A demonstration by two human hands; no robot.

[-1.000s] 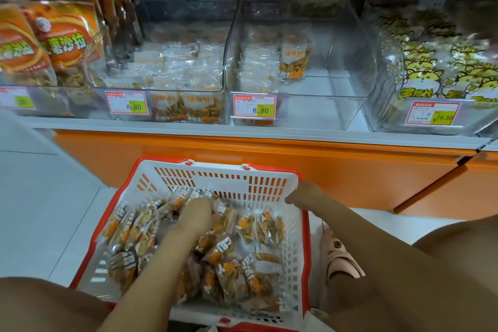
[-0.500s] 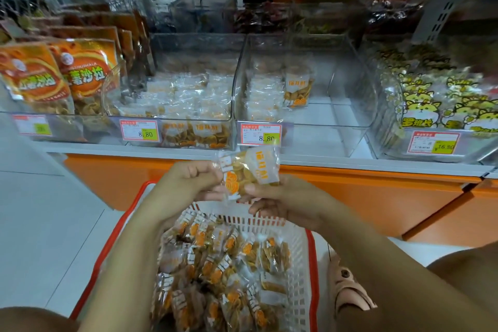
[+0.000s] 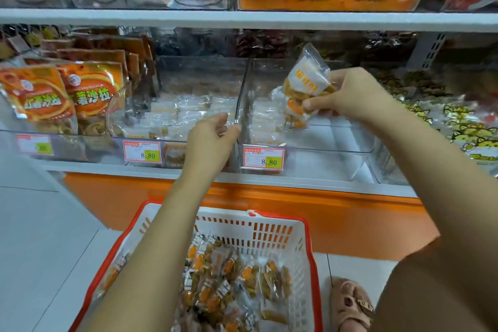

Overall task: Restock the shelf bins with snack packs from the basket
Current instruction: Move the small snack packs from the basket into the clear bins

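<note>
Head camera — the right hand (image 3: 347, 94) pinches a snack pack (image 3: 304, 83) between thumb and curled fingers, right of centre in the frame, above the clear plastic bin (image 3: 336, 153) that carries an 8.80 price tag (image 3: 262, 160). The pack is a crinkly transparent pouch, tilted, with a white label in orange lettering over golden-orange pieces. The left hand (image 3: 213, 137) hangs at centre, fingers loosely curled and holding nothing, by the bins' dark dividing edge — contact unclear. Similar packs fill the white slotted, red-rimmed basket (image 3: 269, 226) at lower centre.
</note>
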